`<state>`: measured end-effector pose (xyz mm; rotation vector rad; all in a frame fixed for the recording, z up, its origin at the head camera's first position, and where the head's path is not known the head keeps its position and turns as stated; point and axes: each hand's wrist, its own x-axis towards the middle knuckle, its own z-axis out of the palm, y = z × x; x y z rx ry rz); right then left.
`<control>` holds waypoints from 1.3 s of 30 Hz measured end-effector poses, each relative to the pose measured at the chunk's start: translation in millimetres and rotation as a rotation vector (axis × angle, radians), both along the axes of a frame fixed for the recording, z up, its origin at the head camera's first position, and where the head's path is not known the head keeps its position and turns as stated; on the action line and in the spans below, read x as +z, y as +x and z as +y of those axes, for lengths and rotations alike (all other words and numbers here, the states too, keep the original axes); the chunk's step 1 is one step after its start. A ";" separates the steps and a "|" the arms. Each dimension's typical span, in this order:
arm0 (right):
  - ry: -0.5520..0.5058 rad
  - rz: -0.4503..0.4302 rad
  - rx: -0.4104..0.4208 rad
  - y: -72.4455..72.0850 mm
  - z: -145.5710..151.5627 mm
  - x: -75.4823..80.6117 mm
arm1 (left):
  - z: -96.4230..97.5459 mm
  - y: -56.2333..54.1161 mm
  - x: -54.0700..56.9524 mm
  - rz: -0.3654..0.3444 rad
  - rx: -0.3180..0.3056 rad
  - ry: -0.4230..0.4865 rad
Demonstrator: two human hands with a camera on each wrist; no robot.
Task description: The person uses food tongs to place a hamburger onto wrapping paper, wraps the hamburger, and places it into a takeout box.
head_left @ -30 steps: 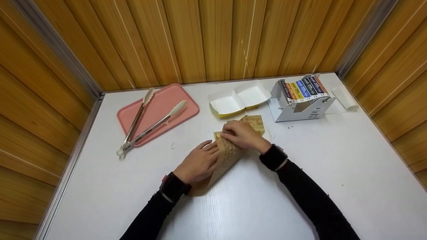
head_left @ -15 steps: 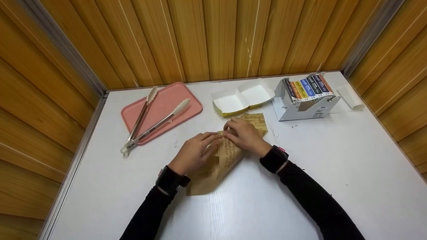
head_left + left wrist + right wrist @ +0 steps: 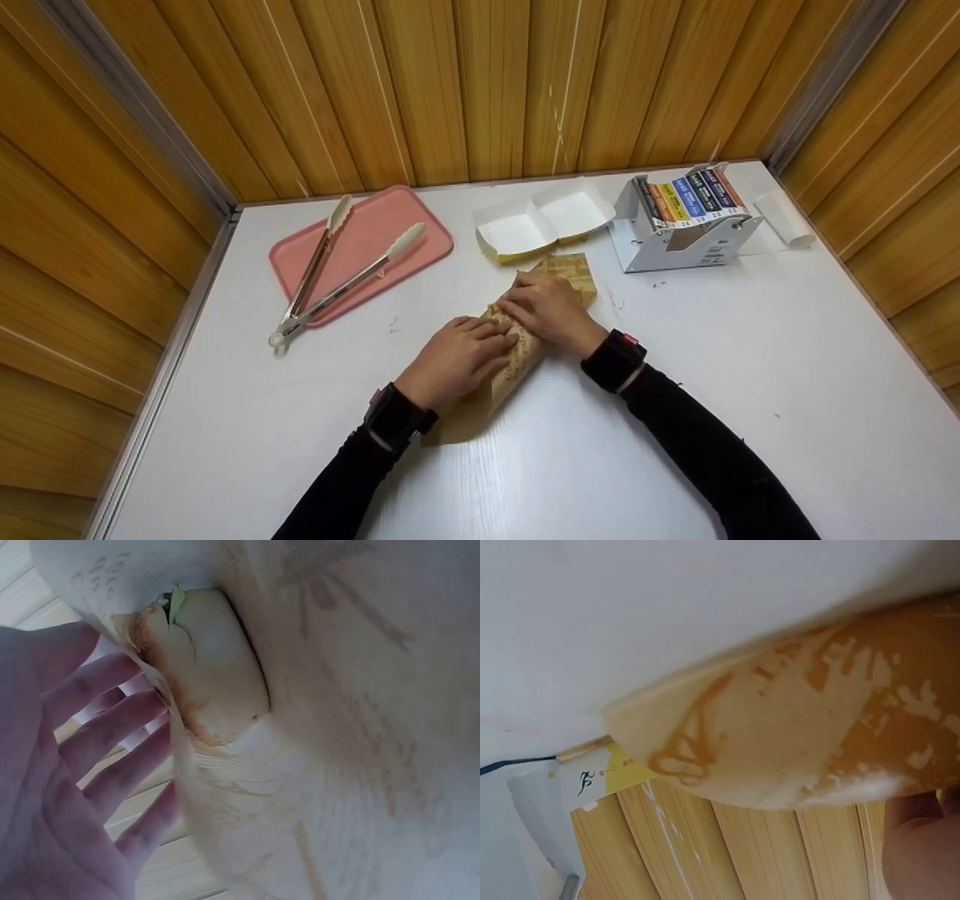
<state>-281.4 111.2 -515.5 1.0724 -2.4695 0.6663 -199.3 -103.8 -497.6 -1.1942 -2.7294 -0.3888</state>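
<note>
A brown printed sheet of wrapping paper (image 3: pixel 517 364) lies folded at the table's middle. In the left wrist view a pale bread-like piece (image 3: pixel 217 664) with a browned edge and a bit of green leaf (image 3: pixel 177 604) sits inside the paper's open end. My left hand (image 3: pixel 461 360) rests on the paper's left side, its fingers (image 3: pixel 124 724) spread and fairly straight against the outside. Farther up, my right hand (image 3: pixel 551 307) pinches the paper's folded edge between thumb and fingers. The right wrist view shows the paper's outer side (image 3: pixel 780 735) and only part of the hand.
A yellow-sided box with a white inside (image 3: pixel 544 221) stands unfolded behind the paper. To its right is a metal label dispenser (image 3: pixel 682 225) with coloured rolls, then a white roll (image 3: pixel 784 221). Tongs (image 3: pixel 349 289) lie across a pink tray (image 3: pixel 360 232) at the back left.
My left hand lifted to the paper's upper edge near the right hand, then came down over the fold. The right hand stays at the folded edge.
</note>
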 end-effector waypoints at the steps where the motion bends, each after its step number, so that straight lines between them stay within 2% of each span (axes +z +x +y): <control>1: 0.003 0.034 0.008 1.4 0.6 -0.7 | 0.2 -0.1 -0.1 -0.001 0.001 0.000; 4: -0.007 0.107 0.047 10.1 4.5 -2.3 | 1.2 -1.0 -0.7 0.008 0.003 0.004; 7: 0.000 0.140 0.088 23.8 11.2 -4.0 | 1.9 -1.3 -1.8 0.013 0.001 0.013; 12: 0.024 0.079 0.101 40.9 19.4 -6.3 | -1.1 1.2 -1.9 0.006 -0.006 0.029; 15: 0.026 0.047 0.094 42.9 19.8 -6.7 | -4.9 1.2 -1.2 -0.017 -0.015 0.040; 23: 0.036 0.048 0.092 44.7 22.0 -11.1 | -21.8 -7.8 -1.1 -0.153 -0.020 0.060; 31: 0.058 0.007 0.082 48.2 23.7 -12.7 | -32.7 -15.3 -2.6 -0.241 -0.071 0.110; 35: 0.083 0.015 0.083 50.2 24.3 -11.6 | -43.6 -17.7 -4.8 -0.310 -0.082 0.144; 38: 0.111 0.066 0.078 51.9 24.1 -10.1 | -49.1 -19.9 -9.2 -0.315 -0.086 0.165; 39: 0.122 0.088 0.075 52.4 24.1 -9.7 | -49.3 -20.5 -10.6 -0.277 -0.083 0.166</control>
